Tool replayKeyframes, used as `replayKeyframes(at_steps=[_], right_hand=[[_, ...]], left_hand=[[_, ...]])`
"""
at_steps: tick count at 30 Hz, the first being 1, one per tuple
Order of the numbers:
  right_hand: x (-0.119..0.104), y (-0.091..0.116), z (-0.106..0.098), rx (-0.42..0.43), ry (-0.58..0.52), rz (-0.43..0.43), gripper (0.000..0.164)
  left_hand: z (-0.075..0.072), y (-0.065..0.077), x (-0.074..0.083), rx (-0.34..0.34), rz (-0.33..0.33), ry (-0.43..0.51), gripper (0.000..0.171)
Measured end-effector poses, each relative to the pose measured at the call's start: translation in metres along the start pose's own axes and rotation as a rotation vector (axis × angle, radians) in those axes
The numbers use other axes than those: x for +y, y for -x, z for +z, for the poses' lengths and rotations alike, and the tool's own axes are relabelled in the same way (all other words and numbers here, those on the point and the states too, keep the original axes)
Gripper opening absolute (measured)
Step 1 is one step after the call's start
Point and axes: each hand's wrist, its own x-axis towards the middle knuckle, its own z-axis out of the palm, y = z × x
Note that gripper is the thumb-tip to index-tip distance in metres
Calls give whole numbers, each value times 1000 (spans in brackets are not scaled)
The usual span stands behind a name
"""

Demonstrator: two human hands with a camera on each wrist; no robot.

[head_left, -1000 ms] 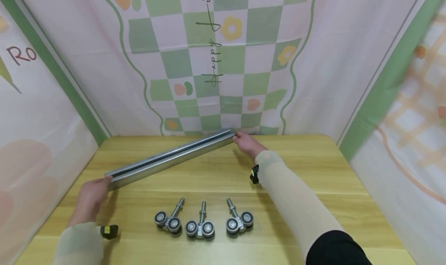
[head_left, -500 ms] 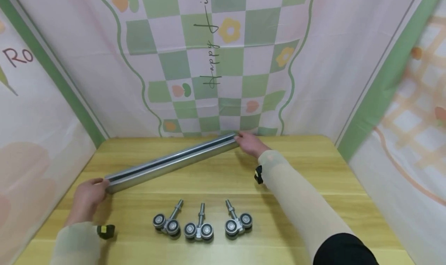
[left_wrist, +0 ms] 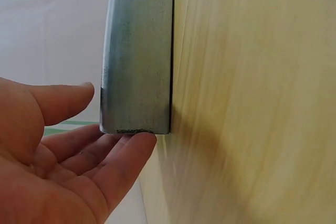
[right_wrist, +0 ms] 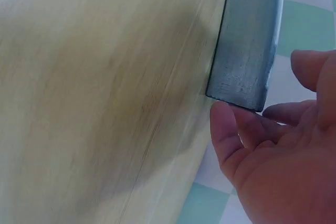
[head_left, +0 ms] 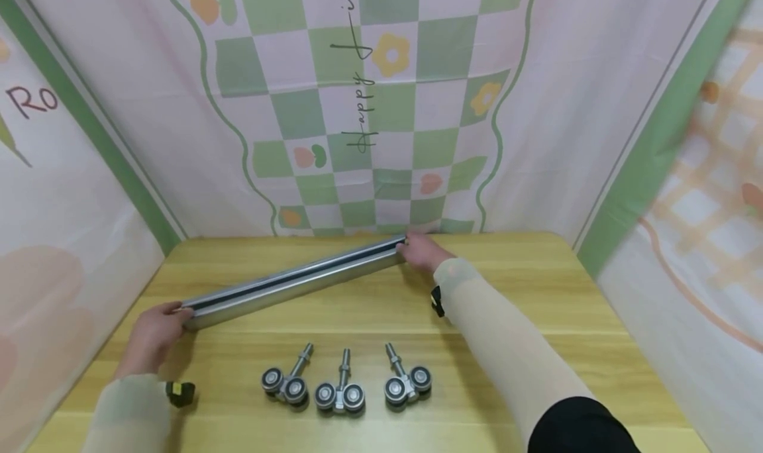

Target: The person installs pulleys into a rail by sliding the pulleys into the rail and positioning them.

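Observation:
A long silver metal rail (head_left: pixel 292 284) with a dark slot along its top lies slantwise on the wooden table, its right end farther back. My left hand (head_left: pixel 153 337) is at the near left end; in the left wrist view its fingertips (left_wrist: pixel 144 142) touch the rail's end face while the thumb stands apart from it. At the other end is my right hand (head_left: pixel 424 251). Its fingers touch or nearly touch that end in the right wrist view, thumb (right_wrist: pixel 307 66) held away. Nearer me sit three metal roller trolleys, left (head_left: pixel 295 388), middle (head_left: pixel 340 395) and right (head_left: pixel 395 390), each with a threaded bolt.
The wooden table (head_left: pixel 536 347) ends at a back edge against a printed curtain (head_left: pixel 340 108). More fabric hangs at the left (head_left: pixel 71 241) and right (head_left: pixel 685 274) sides. The right end of the rail lies close to the back edge.
The rail's right end has come slightly lower and nearer, so the rail slants a little less. Both hands moved with it, and the left thumb has come off the rail. The trolleys stayed put.

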Motion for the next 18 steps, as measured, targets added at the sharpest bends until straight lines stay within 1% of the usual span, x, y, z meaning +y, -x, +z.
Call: replayKeyframes(at_steps=[3,6,10,15,18], right_hand=[[1,1,-1,-4,13,9,55],[0,3,-2,-18,33,15,58],[-2,5,-4,-39,31,48,69],[-3,5,-2,-20,29,63,73],[-2,5,-2,-21,28,77,75]], left_hand=[[0,-3,-1,-5,17,-19,70],[-1,-7,-1,-37,18,-30,74],[-3,-12,-1,-81,27,-64,76],[-5,-15,-1,-93,60,-122,74],[-5,-17,-1,-110,42,-113,75]])
